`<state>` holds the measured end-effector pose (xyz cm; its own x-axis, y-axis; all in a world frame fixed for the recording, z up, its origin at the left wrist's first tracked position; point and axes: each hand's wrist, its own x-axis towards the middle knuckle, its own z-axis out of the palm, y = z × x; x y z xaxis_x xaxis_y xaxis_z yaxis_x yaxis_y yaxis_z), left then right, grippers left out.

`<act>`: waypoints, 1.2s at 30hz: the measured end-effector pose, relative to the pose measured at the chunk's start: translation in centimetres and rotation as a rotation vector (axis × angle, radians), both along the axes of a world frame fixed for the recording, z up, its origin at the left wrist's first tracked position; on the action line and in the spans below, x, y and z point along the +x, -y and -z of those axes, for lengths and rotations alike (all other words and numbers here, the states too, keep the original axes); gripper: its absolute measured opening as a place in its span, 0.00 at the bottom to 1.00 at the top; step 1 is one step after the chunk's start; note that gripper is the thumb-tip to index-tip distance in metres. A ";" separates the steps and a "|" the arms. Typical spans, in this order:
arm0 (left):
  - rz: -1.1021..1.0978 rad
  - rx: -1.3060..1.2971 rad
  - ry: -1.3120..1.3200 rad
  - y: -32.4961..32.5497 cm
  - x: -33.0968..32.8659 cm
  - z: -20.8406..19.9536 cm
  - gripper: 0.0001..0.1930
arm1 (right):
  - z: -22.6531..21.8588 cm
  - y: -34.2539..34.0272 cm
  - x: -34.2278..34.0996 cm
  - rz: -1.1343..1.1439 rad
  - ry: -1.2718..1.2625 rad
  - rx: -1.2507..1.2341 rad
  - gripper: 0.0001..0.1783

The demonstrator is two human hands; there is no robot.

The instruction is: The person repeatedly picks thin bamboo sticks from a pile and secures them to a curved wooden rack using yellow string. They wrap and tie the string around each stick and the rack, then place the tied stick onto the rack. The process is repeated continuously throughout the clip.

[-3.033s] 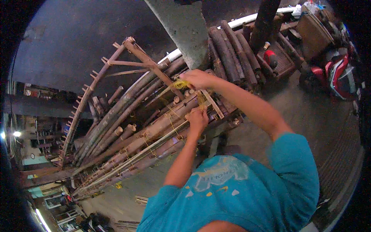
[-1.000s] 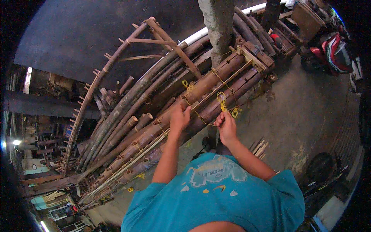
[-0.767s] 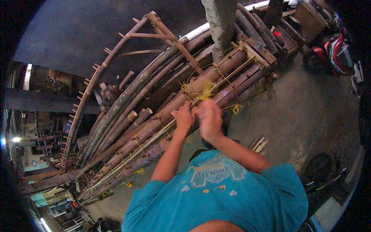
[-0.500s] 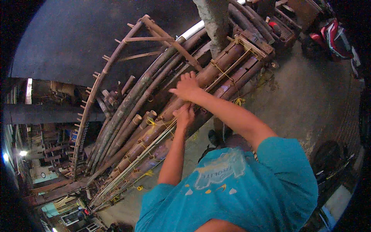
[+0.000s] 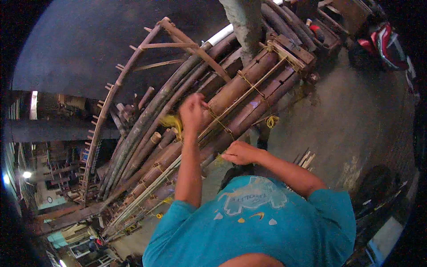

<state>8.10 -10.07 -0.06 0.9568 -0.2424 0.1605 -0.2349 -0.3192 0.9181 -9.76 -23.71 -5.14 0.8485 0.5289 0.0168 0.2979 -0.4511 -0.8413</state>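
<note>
Head cam: there's a blurry yellow twine bundle [image 5: 170, 121] right by the left hand [image 5: 192, 115], around its 8 o'clock. Left forearm points to 12, right hand [image 5: 242, 153] aims at 10. Both have curled fingers, can't tell what they're gripping.

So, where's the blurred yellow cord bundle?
Head view, left of centre: the yellow cord bundle is just left of the left hand, above the cut pole ends in the picture.
</note>
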 end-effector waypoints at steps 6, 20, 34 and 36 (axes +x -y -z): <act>-0.177 0.583 0.180 -3.1 5.6 8.9 0.16 | -0.3 -1.0 -2.0 0.071 0.305 -0.228 0.15; 0.061 0.717 0.085 -19.5 -13.1 4.7 0.16 | -1.0 -21.4 -1.0 1.075 -0.334 1.467 0.09; -0.066 0.338 -0.059 -20.5 -12.2 7.8 0.13 | -10.7 -19.8 11.9 0.141 -0.372 0.377 0.28; -0.085 0.395 -0.026 -21.1 -12.4 8.4 0.13 | -11.5 -17.2 4.8 -0.109 -0.124 0.285 0.24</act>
<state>-4.28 11.00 -8.46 0.9787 -0.2001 0.0462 -0.1704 -0.6661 0.7261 -4.92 -6.50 6.37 0.7922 0.6054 0.0771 0.2184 -0.1634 -0.9621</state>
